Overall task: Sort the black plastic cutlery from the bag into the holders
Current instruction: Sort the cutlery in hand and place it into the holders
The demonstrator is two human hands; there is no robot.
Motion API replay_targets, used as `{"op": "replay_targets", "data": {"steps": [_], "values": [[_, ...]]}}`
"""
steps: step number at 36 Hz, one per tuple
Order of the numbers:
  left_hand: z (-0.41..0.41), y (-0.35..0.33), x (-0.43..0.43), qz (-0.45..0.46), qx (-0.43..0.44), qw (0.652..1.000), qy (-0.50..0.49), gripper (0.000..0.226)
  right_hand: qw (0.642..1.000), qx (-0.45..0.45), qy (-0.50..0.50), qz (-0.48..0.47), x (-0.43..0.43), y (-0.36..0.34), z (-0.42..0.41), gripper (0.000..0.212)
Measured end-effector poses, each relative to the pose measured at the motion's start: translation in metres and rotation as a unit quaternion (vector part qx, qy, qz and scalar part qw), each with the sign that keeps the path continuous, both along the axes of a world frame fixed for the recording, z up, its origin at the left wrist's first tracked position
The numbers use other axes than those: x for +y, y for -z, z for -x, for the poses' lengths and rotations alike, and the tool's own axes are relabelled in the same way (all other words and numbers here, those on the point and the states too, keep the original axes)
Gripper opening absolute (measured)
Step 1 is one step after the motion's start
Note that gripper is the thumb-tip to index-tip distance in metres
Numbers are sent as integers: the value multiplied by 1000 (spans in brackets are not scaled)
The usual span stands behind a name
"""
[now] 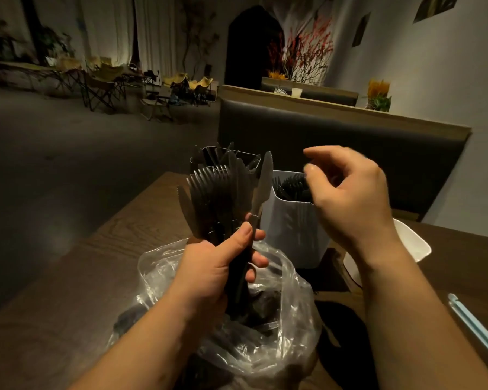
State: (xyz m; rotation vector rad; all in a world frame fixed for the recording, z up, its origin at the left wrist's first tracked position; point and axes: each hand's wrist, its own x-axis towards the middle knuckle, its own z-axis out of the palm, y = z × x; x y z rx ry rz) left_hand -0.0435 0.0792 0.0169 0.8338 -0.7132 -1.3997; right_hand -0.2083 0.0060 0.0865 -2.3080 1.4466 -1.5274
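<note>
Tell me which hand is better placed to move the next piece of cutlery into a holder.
Right. The right hand hangs empty by the white holder, while the left hand grips the bundle of black forks and knives above the plastic bag.

Room dim; light warm and low. Near: dark wooden table (102, 249), grain visible. Just beyond its far edge is a booth bench with a dark padded back (350, 136), capped by a pale wood rail (321, 107). An orange-and-green plant arrangement (378, 95) sits on the rail at right. Right side: plain pale wall (434, 88) carrying dark framed pictures (361, 29). Far centre: dark arched opening (251, 46), with red-berried branches (304, 54) just to its right. Far left: pale curtains (152, 32), brightest near their base, and a loose row of folding chairs (104, 80) with yellowish fabric seats. Floor (54, 153) dark grey, left of the table.
</note>
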Motion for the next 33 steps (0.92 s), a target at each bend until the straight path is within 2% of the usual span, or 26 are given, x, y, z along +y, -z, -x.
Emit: {"op": "replay_targets", "data": {"steps": [4,5,7,9,12,14,18,22,25,31,33], "values": [[-1,-1,2,0,-9,1000,17,41,966,-120,-150,-173,20,-3,-23,18],[-1,-2,3,0,-14,1000,20,42,957,-131,-178,-188,23,-1,-28,14],[0,-3,3,1,-21,999,28,45,950,-152,-199,-188,27,1,-33,23],[0,-4,4,2,-28,999,34,52,937,-190,-212,-203,27,1,-34,23],[0,-6,5,1,-21,999,37,56,895,-246,-248,-275,25,-1,-29,20],[0,-5,5,-7,-13,999,36,54,874,-251,-277,-309,24,-2,-25,22],[0,-3,4,-13,-19,998,58,44,881,-203,-287,-316,20,2,-22,24],[0,-3,5,-19,-32,997,70,44,870,-201,-299,-337,18,1,-21,20],[-1,-1,3,-21,-34,997,69,40,882,-186,-274,-334,17,1,-20,15],[2,-3,2,-8,-14,999,33,51,886,-243,-230,-320,17,3,-27,13],[1,-2,0,-1,-7,1000,16,51,873,-293,-218,-324,17,2,-29,13]]}}
